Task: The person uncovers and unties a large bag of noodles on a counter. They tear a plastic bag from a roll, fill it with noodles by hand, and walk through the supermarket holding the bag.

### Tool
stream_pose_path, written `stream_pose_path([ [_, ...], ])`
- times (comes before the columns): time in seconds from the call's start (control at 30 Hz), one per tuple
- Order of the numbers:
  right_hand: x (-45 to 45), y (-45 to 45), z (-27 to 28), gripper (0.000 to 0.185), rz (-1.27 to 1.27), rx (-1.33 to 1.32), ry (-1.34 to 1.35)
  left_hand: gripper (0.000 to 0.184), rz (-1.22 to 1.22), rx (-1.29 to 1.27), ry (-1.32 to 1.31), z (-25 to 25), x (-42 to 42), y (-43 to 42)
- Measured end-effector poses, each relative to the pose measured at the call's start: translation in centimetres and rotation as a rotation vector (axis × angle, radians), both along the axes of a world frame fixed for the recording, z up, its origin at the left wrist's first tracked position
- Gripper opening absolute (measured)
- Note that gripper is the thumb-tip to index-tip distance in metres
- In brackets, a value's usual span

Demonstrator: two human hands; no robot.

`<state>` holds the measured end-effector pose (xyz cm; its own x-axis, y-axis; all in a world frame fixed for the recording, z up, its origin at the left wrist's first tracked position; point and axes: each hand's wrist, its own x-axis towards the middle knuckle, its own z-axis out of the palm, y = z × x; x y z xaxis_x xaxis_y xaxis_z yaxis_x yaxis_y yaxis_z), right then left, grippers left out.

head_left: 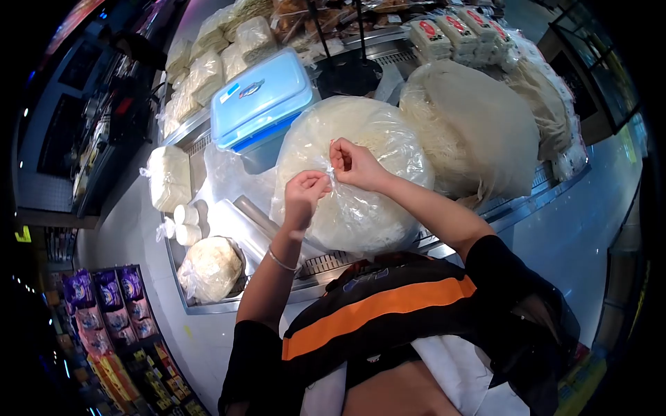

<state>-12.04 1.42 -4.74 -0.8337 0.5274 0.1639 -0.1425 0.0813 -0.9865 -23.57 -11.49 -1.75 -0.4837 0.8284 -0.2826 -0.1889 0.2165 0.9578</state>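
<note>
A large clear plastic bag (374, 215) full of a pale, whitish food sits on the metal counter in front of me. My left hand (307, 194) and my right hand (350, 163) meet over its top, each with the fingers pinched on the gathered plastic at the bag's neck. A bracelet circles my left wrist. Beyond my left hand stands a plastic tub with a light blue lid (260, 90). To the right, touching the big bag, lies another large bag (472, 125), partly under a beige cover.
At the left are a wrapped white block (170, 178), small white rolls (186, 225), a round bagged item (210, 269) and a clear plastic roll (239, 232). Wrapped packs (208, 75) and labelled packs (454, 35) line the back. A snack shelf (111, 312) stands lower left.
</note>
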Motion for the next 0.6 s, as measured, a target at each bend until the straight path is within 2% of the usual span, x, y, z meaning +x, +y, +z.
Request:
stream_pose_path([
  [0.07, 0.0, -0.3, 0.1, 0.022, -0.005, 0.059, 0.010, 0.013, 0.043, 0.003, -0.020, -1.5, 0.2, 0.6],
  [0.13, 0.1, -0.6, 0.1, 0.018, -0.119, 0.277, 0.003, 0.013, 0.139, -0.077, -0.061, -1.8, 0.3, 1.2],
  [0.27, 0.7, -0.8, 0.3, 0.018, -0.101, 0.482, 0.051, 0.012, 0.182, -0.091, -0.102, -2.0, -0.2, 2.0],
  [0.33, 0.8, -0.9, 0.2, 0.023, -0.084, 0.617, -0.022, 0.011, 0.139, -0.146, -0.099, -1.7, -0.4, 2.4],
  [0.37, 0.9, -1.0, 0.2, 0.025, -0.081, 0.600, -0.032, 0.007, 0.169, -0.121, -0.094, -1.5, -0.1, 2.5],
  [0.47, 0.7, -1.3, 1.0, 0.025, -0.113, 0.606, -0.028, 0.005, 0.145, -0.115, 0.008, -2.0, -0.3, 2.9],
  [0.53, 0.6, -1.2, 2.0, 0.023, -0.136, 0.722, -0.049, 0.004, 0.136, -0.125, 0.069, -1.0, 0.0, 3.1],
  [0.6, 0.2, -1.0, 2.3, 0.023, -0.125, 0.939, -0.181, 0.003, 0.176, -0.161, 0.113, -0.8, -0.2, 3.3],
])
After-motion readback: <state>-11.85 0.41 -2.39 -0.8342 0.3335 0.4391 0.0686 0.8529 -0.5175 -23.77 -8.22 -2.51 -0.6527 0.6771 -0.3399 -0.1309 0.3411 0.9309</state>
